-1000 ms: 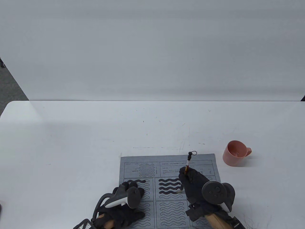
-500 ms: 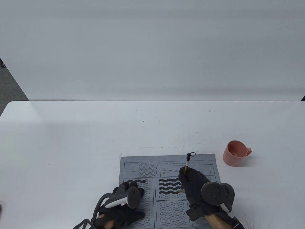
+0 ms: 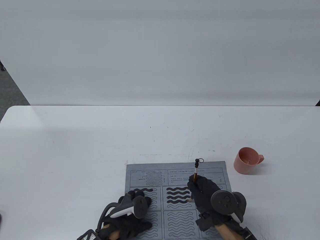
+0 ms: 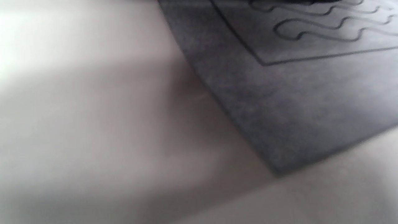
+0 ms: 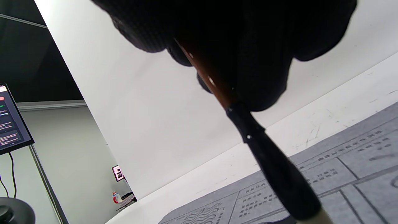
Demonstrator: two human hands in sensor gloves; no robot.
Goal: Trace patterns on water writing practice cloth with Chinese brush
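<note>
Here we grip the brush [image 3: 195, 172] in our right hand [image 3: 203, 193], fingers clenched round its shaft, its pale tip touching the third filled wave in the middle panel of the grey cloth [image 3: 155, 167]. Our left hand [image 3: 132, 207] rests flat, fingers spread, on the cloth's left panel, grasping nothing, its wrist view showing only the cloth's near corner. A pink cup [image 3: 246, 160] stands just beyond the cloth's far right corner on the white table [image 3: 75, 150].
</note>
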